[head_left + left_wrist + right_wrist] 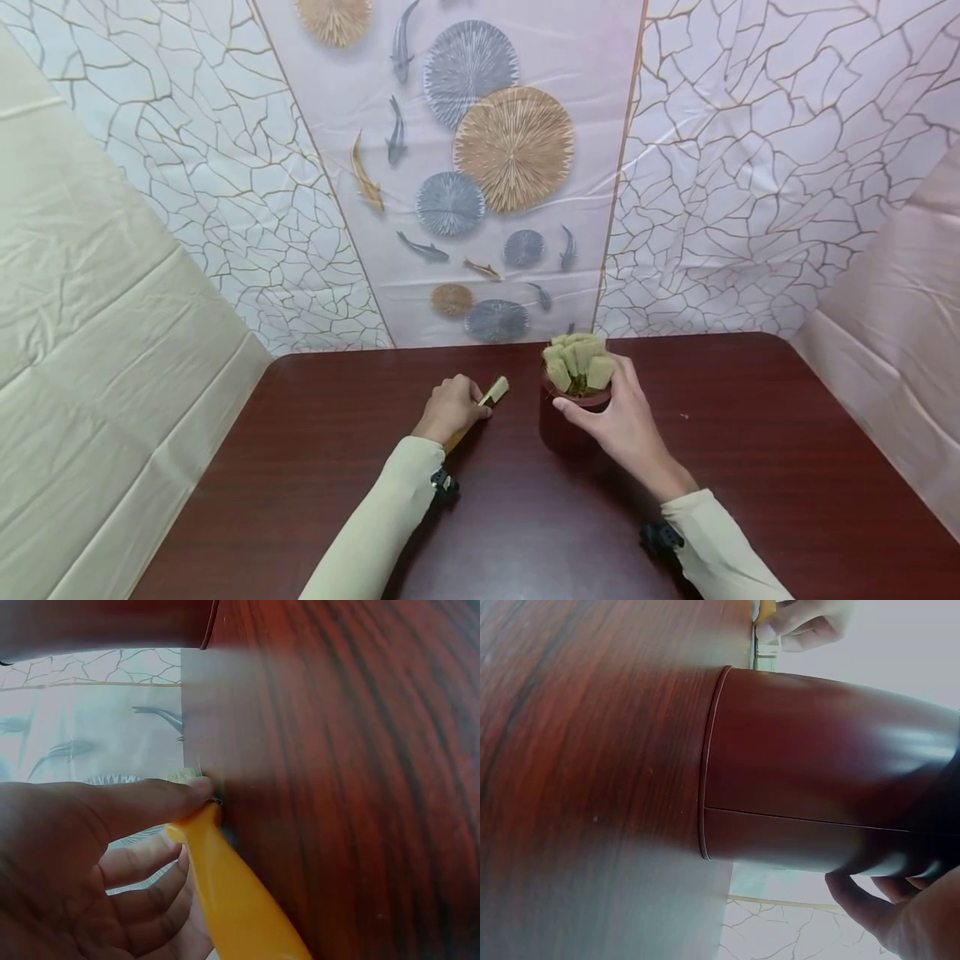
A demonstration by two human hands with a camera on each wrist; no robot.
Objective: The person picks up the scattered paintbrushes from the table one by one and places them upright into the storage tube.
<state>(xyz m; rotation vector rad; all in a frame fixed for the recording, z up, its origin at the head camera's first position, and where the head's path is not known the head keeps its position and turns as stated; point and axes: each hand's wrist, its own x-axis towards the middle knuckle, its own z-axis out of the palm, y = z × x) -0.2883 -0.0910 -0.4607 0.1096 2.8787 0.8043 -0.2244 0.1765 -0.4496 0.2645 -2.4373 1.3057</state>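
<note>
My left hand (452, 408) pinches a paintbrush (495, 390) between thumb and fingers, close over the table left of a dark brown round holder (557, 423). Its pale bristle end points away to the right; the yellow handle (236, 892) runs back under the palm. Several pale bristle heads (577, 357) stick up out of the holder, their lower parts hidden inside. With thumb at the near rim and fingers round the far right side, my right hand (630, 421) grips the holder near its top. In the right wrist view, the holder's base meets the tabletop upright.
A glossy dark red wooden table (315, 475) lies under both hands. Behind its back edge hangs a patterned cloth (480, 250) with fish and round shapes. Cream cloth (97, 333) hangs at the left side, and more at the right.
</note>
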